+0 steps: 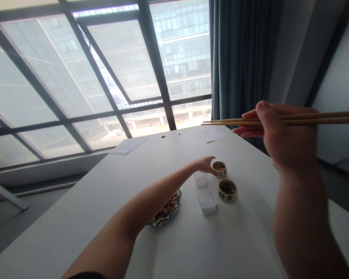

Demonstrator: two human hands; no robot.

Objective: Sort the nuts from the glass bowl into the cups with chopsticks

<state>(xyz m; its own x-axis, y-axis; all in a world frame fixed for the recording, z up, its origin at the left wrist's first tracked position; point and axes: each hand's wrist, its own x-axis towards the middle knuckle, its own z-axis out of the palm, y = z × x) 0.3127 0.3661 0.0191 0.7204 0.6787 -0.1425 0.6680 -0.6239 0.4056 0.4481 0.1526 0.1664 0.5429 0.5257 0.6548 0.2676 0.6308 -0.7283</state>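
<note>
My right hand (287, 135) is raised high on the right, its fingers closed round a pair of wooden chopsticks (302, 118). The chopstick tips point left and lie close together. My left hand (205, 164) reaches across the table with thumb and fingers apart, at the left side of the farther small round bowl (219, 169). Its thumb seems to touch that bowl's side. Small pieces of something lie inside the bowl. Nearer stands a second patterned bowl (227, 190) with dark contents. Two clear plastic boxes, one near (207, 202) and one farther (200, 179), stand left of the bowls.
Beneath my left forearm, partly hidden, is a wavy-rimmed plate (178, 199) of mixed brown pieces. White papers (129, 146) lie at the table's far left, and another sheet (211, 135) at the far end. Windows (125, 62) and a blue curtain (238, 58) stand beyond the white table (104, 193).
</note>
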